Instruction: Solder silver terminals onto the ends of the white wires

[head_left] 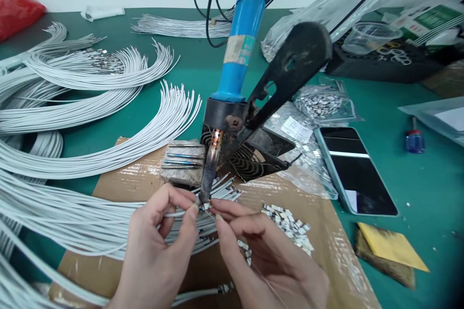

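Observation:
A blue-handled soldering iron point(237, 53) stands in a black holder point(290, 67), its tip pointing down between my hands. My left hand point(155, 246) pinches the end of a white cable point(174, 214) right beside the tip. A thin solder wire point(266, 281) runs through the closed fingers of my right hand point(271, 256) towards the same spot. A small white piece point(207, 206) sits under the tip between the fingertips; which fingers hold it I cannot tell. Behind my hands lie several white cables point(87, 227) with bare ends.
Small white pieces point(290, 227) lie heaped on brown cardboard point(337, 256). Further right are a phone point(357, 171), a yellow sponge point(393, 246) and a small screwdriver point(414, 140). A grey block with metal rods point(183, 161) and a black fan point(250, 152) stand behind the tip.

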A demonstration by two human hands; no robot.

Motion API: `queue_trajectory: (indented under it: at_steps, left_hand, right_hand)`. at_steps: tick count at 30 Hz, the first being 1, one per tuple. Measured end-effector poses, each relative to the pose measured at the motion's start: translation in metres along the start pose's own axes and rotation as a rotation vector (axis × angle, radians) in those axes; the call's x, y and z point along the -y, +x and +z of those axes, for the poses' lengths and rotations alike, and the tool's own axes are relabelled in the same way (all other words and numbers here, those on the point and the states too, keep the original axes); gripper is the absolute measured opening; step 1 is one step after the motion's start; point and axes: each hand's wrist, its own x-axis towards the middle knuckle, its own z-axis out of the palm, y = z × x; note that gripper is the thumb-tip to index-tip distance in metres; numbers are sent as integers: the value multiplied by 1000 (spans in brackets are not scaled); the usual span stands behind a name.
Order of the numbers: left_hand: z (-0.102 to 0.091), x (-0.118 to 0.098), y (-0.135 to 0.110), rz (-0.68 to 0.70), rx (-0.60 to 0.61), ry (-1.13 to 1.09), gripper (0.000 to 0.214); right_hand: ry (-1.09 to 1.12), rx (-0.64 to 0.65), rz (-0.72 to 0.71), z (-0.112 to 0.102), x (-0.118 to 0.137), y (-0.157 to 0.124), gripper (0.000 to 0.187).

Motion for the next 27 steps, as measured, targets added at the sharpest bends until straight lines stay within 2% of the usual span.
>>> queue_trajectory:
  at_steps: [4,27]
  left_hand:
    - [0,0,0,16,-20,6,16]
    - [-2,1,0,29,-32,-9,16]
  right_hand:
    - [-12,-33,19,3,2,-1,20]
    - [-41,-15,-15,1,2,-1,21]
